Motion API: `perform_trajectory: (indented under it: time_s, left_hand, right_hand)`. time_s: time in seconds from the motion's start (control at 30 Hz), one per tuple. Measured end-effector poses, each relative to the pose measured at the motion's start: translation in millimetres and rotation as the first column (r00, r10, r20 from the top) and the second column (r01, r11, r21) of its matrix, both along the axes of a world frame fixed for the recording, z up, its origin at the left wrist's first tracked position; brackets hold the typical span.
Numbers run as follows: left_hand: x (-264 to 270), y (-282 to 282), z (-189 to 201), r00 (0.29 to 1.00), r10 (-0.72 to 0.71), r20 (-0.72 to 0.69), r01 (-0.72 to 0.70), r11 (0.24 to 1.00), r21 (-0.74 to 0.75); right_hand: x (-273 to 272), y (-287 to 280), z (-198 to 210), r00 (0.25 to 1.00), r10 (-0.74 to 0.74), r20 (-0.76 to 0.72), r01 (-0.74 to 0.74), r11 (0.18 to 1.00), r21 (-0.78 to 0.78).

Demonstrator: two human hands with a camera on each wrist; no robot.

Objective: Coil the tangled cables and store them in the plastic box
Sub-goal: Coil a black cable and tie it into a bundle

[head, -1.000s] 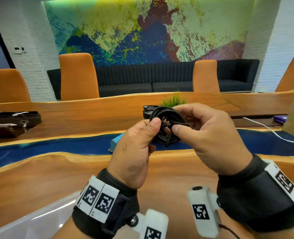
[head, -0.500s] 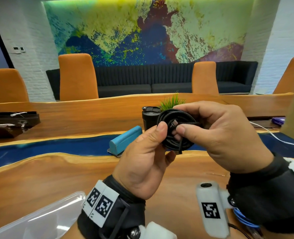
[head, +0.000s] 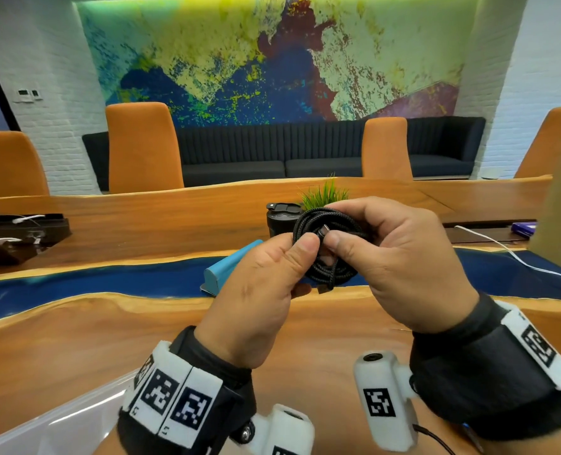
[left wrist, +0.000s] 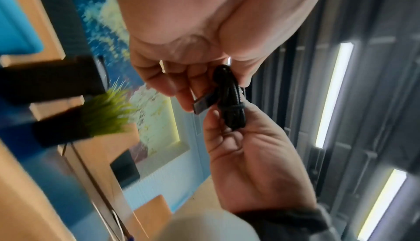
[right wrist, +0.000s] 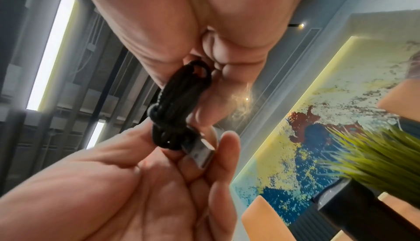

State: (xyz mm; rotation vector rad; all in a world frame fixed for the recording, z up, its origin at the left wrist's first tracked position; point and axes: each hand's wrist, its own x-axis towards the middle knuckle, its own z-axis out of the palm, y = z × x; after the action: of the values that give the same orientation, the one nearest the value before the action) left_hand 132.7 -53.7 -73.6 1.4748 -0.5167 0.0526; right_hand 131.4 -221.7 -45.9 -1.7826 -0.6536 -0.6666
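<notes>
A black braided cable (head: 330, 247) wound into a small coil is held up in front of me by both hands. My left hand (head: 272, 284) pinches the coil's left side between thumb and fingers. My right hand (head: 391, 254) grips the coil's right side and pinches a small plug end (head: 324, 230) with its thumb. The wrist views show the coil (left wrist: 232, 101) (right wrist: 175, 108) edge-on and a metal USB plug (right wrist: 201, 153) (left wrist: 202, 105) sticking out at the bottom. A clear plastic box (head: 59, 418) lies at the lower left, partly cut off.
The wooden table (head: 75, 339) has a blue resin strip across it. On it lie a light blue case (head: 226, 267), a black cup (head: 280, 218) and a green grass plant (head: 325, 192). A white cable (head: 515, 257) trails at right. Orange chairs stand behind.
The coil and both hands have shifted slightly right and up. The right thumb has moved onto the small plug end at the coil's middle.
</notes>
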Motion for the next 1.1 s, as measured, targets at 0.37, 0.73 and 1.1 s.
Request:
perform_trajectory:
  time_s: [0.37,0.73,1.1]
  left_hand:
    - [-6,21,21,0.926,0.227,0.303,-0.322,0.892,0.318]
    - [-9,17,16,0.697,0.299,0.652,-0.635,0.679,0.368]
    - [-2,5,1,0.531,0.372,0.761,-0.741,0.64,0.204]
  right_hand:
    - [1,5,-9,0.992,0.019,-0.127,-0.019,1.0,0.003]
    - [-4,9,-5,0.942,0.221,-0.253,-0.181,0.969,0.17]
    - [-11,16,-2,0.955,0.185,-0.231,-0.155,0.978,0.142]
